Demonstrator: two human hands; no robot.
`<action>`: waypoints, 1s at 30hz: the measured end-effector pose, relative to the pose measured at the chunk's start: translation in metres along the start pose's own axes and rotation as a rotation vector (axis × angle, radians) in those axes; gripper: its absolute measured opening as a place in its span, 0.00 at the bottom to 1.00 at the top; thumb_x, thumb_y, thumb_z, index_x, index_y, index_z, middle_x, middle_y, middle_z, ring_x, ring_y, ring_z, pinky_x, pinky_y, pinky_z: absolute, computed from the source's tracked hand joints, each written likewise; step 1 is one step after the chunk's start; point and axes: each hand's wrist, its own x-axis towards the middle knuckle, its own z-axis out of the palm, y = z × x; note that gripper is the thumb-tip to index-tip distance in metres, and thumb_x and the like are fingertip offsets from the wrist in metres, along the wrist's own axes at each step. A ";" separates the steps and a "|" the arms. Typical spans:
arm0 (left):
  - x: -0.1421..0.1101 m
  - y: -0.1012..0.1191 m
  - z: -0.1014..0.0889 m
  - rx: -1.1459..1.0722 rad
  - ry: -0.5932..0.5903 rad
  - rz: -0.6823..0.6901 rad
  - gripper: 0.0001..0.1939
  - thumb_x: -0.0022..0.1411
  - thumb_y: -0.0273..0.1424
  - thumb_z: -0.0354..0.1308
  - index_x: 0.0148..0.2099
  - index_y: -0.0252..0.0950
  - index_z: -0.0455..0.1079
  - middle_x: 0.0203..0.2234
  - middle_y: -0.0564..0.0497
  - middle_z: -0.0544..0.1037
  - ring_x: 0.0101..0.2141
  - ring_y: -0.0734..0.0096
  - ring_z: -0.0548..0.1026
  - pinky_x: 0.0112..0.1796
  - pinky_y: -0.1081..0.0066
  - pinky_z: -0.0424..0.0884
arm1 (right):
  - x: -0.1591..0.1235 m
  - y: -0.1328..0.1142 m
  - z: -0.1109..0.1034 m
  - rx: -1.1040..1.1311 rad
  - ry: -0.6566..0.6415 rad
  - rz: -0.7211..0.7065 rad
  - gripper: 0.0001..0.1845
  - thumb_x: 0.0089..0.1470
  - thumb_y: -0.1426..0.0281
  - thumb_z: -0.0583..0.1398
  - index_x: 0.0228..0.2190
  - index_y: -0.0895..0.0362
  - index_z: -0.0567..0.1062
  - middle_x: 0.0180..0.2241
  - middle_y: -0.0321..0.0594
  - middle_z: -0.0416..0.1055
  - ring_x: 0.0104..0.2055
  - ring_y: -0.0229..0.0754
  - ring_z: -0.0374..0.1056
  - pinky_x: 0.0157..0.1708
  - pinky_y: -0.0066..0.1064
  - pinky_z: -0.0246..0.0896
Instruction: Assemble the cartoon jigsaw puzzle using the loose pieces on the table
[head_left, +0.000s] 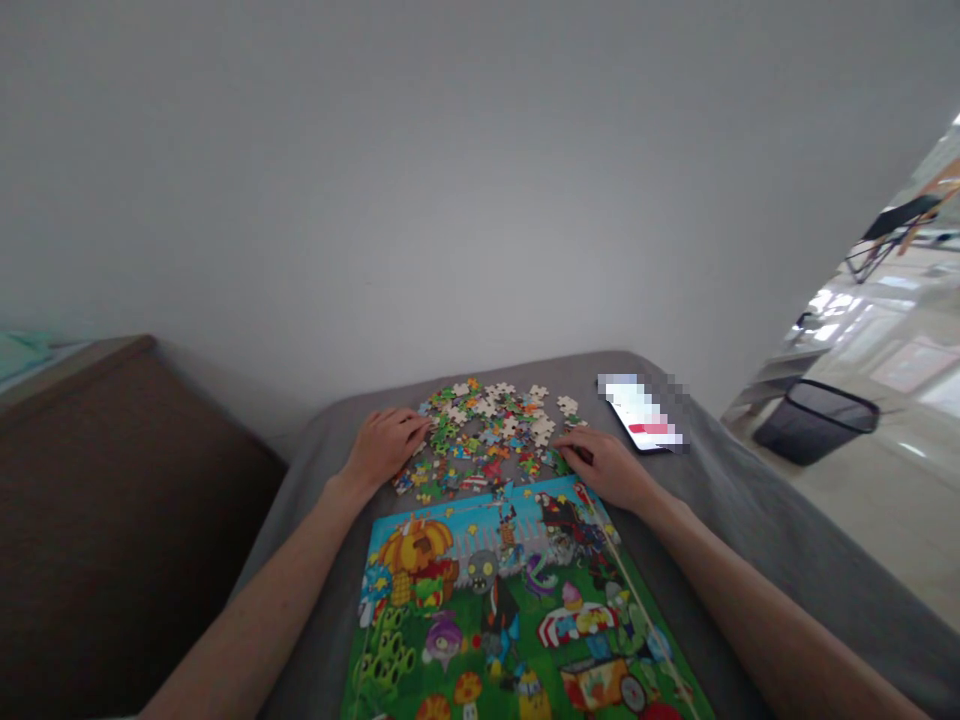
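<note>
Left grip (386, 441) and right grip (606, 464), loosely curled, contents unclear, flank scattered multicoloured and off-white knobbed jigsaw pieces (491, 437) between them.

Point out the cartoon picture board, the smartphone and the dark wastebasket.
Cartoon picture board (517, 602): head view, middle of its visible printed face.
Smartphone (640, 411): head view, middle of its lit screen.
Dark wastebasket (801, 432): head view, outer wall below the rim.
</note>
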 end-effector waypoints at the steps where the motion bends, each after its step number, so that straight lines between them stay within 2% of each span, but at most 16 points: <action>1: 0.001 0.000 0.000 -0.003 -0.008 0.004 0.17 0.72 0.38 0.48 0.52 0.44 0.77 0.48 0.47 0.79 0.48 0.55 0.74 0.50 0.58 0.65 | 0.000 0.000 0.000 -0.001 -0.004 0.004 0.14 0.61 0.72 0.54 0.39 0.55 0.79 0.36 0.44 0.77 0.37 0.45 0.72 0.40 0.37 0.66; 6: 0.004 0.003 0.003 -0.037 -0.063 -0.041 0.21 0.70 0.43 0.51 0.61 0.44 0.70 0.50 0.46 0.74 0.48 0.56 0.73 0.49 0.60 0.67 | 0.000 0.000 -0.001 0.016 0.007 0.025 0.14 0.60 0.71 0.54 0.39 0.55 0.80 0.34 0.43 0.77 0.34 0.44 0.72 0.39 0.36 0.66; 10: 0.001 0.006 0.005 -0.063 -0.009 -0.043 0.18 0.72 0.39 0.48 0.56 0.43 0.74 0.48 0.46 0.75 0.47 0.59 0.73 0.49 0.62 0.68 | -0.001 0.000 0.000 0.020 0.016 0.025 0.14 0.60 0.71 0.54 0.39 0.56 0.80 0.34 0.43 0.76 0.34 0.44 0.71 0.38 0.36 0.66; 14: -0.006 0.000 0.001 -0.151 0.046 -0.041 0.21 0.73 0.38 0.42 0.47 0.39 0.77 0.42 0.46 0.78 0.44 0.59 0.75 0.48 0.62 0.69 | -0.001 0.001 0.000 0.012 0.008 0.028 0.14 0.60 0.71 0.54 0.39 0.57 0.80 0.34 0.45 0.76 0.34 0.44 0.71 0.38 0.36 0.66; 18: -0.014 -0.014 -0.006 -0.357 0.111 -0.186 0.22 0.70 0.45 0.47 0.44 0.38 0.78 0.42 0.46 0.81 0.44 0.58 0.76 0.47 0.63 0.69 | -0.001 0.000 0.000 0.009 0.004 0.031 0.15 0.60 0.70 0.53 0.39 0.57 0.80 0.35 0.45 0.77 0.34 0.45 0.71 0.39 0.37 0.65; 22: -0.018 -0.023 -0.006 -0.545 0.057 -0.297 0.22 0.64 0.50 0.53 0.46 0.39 0.78 0.38 0.49 0.83 0.36 0.62 0.78 0.37 0.68 0.70 | -0.002 0.000 0.000 0.012 0.006 0.030 0.15 0.60 0.69 0.53 0.39 0.56 0.80 0.35 0.44 0.77 0.35 0.45 0.71 0.39 0.36 0.65; 25: -0.019 -0.023 -0.002 -0.505 0.006 -0.285 0.23 0.62 0.50 0.57 0.48 0.40 0.78 0.36 0.50 0.83 0.34 0.62 0.78 0.34 0.68 0.69 | -0.002 0.000 0.000 0.015 0.003 0.036 0.15 0.60 0.69 0.53 0.39 0.57 0.80 0.35 0.44 0.77 0.35 0.45 0.71 0.38 0.36 0.65; 30: -0.021 -0.022 0.000 -0.415 0.016 -0.224 0.19 0.67 0.45 0.52 0.42 0.41 0.80 0.41 0.49 0.83 0.41 0.58 0.77 0.43 0.63 0.69 | -0.001 0.001 0.000 0.006 0.006 0.045 0.15 0.60 0.70 0.54 0.39 0.57 0.80 0.35 0.44 0.77 0.35 0.45 0.71 0.39 0.36 0.65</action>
